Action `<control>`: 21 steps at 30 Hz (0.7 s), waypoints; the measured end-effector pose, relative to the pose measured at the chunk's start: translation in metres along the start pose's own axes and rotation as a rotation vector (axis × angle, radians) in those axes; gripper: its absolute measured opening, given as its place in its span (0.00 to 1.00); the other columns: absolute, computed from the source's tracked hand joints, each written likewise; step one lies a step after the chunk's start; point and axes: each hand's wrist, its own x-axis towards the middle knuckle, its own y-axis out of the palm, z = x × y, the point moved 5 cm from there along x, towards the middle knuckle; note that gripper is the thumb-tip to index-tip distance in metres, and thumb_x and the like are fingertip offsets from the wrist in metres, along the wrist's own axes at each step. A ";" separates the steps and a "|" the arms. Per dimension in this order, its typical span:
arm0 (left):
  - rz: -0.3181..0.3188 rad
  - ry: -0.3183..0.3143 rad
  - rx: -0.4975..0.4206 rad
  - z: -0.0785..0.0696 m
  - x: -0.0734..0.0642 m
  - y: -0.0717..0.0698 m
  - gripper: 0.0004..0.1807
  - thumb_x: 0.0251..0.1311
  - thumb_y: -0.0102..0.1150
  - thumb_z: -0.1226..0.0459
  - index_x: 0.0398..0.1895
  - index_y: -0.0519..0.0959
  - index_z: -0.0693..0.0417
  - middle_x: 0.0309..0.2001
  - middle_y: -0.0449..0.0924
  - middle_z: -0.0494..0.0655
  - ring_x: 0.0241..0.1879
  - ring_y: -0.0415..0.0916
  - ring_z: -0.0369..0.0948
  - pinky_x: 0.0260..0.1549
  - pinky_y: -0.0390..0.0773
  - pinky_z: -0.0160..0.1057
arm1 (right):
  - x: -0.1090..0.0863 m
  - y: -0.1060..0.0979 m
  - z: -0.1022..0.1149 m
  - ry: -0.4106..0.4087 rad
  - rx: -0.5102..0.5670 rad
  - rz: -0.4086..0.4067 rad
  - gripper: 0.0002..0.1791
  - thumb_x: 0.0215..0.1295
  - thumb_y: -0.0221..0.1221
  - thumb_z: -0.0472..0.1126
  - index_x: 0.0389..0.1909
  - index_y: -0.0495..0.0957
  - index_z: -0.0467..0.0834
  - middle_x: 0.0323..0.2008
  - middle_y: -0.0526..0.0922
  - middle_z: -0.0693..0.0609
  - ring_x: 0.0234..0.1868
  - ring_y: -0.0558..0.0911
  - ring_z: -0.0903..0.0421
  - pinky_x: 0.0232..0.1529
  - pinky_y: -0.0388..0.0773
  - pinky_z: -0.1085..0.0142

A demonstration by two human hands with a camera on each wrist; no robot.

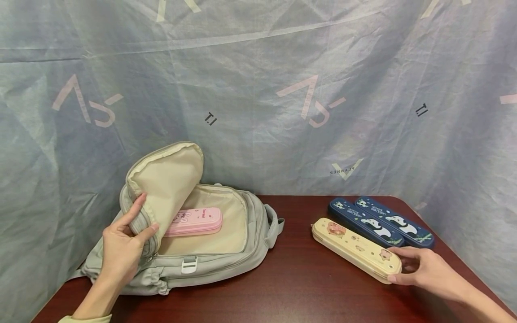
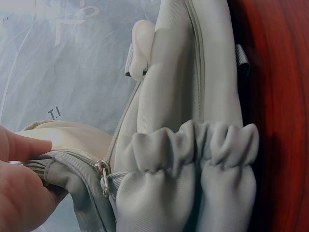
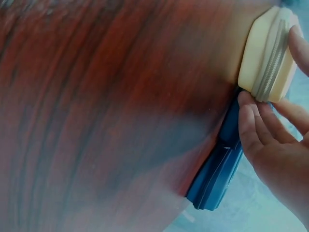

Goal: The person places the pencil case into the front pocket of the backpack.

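Note:
A pale grey-green backpack (image 1: 252, 237) lies on the table at the left, its front flap (image 1: 171, 179) lifted to show a cream lining. My left hand (image 1: 125, 242) pinches the flap's edge between thumb and fingers, close to the metal zipper pull (image 2: 102, 176). Inside the opening is a pink pencil case (image 1: 199, 220) with a rabbit print, partly hidden by the flap. On the right, my right hand (image 1: 428, 271) grips the near end of a cream-yellow pencil case (image 1: 355, 249), thumb on one side and fingers on the other. Its zipper (image 3: 271, 63) faces the right wrist camera.
Two dark blue panda pencil cases (image 1: 365, 223) lie side by side just behind the yellow one, near the right edge of the dark red wooden table (image 1: 282, 287). A grey printed curtain (image 1: 250, 89) hangs behind and along the sides. The backpack's carry handle (image 1: 274, 226) points toward the table's middle.

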 end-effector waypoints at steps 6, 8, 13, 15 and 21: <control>-0.016 0.003 0.010 0.001 0.001 -0.001 0.42 0.53 0.61 0.91 0.72 0.77 0.56 0.65 0.81 0.37 0.22 0.53 0.38 0.19 0.63 0.26 | -0.002 -0.002 -0.002 0.021 0.076 0.042 0.45 0.64 0.74 0.45 0.72 0.66 0.23 0.52 0.86 0.38 0.43 0.86 0.55 0.39 0.85 0.67; -0.016 0.012 0.009 0.001 0.001 -0.001 0.42 0.53 0.61 0.91 0.72 0.77 0.55 0.54 0.88 0.36 0.16 0.40 0.42 0.11 0.50 0.34 | -0.002 -0.001 -0.002 0.033 0.075 0.034 0.44 0.64 0.74 0.45 0.72 0.67 0.24 0.52 0.86 0.39 0.43 0.86 0.55 0.39 0.85 0.67; -0.008 0.013 -0.004 0.001 0.003 -0.002 0.43 0.53 0.62 0.91 0.72 0.78 0.54 0.45 0.90 0.36 0.15 0.35 0.45 0.13 0.41 0.43 | -0.001 0.000 0.001 0.022 0.059 0.011 0.41 0.64 0.75 0.44 0.70 0.70 0.24 0.51 0.86 0.40 0.43 0.86 0.56 0.39 0.85 0.68; -0.009 0.005 0.000 0.001 0.003 -0.002 0.42 0.54 0.62 0.91 0.72 0.77 0.54 0.34 0.91 0.42 0.15 0.35 0.45 0.13 0.41 0.44 | -0.002 0.000 0.002 0.013 0.070 0.012 0.41 0.64 0.75 0.43 0.69 0.71 0.23 0.52 0.86 0.39 0.43 0.86 0.56 0.40 0.85 0.68; -0.015 -0.006 0.031 0.000 0.002 -0.002 0.42 0.54 0.63 0.90 0.72 0.77 0.52 0.06 0.64 0.48 0.14 0.36 0.47 0.11 0.40 0.46 | -0.002 0.001 -0.002 -0.114 0.161 0.089 0.38 0.66 0.72 0.37 0.69 0.69 0.22 0.55 0.84 0.38 0.45 0.85 0.61 0.41 0.85 0.67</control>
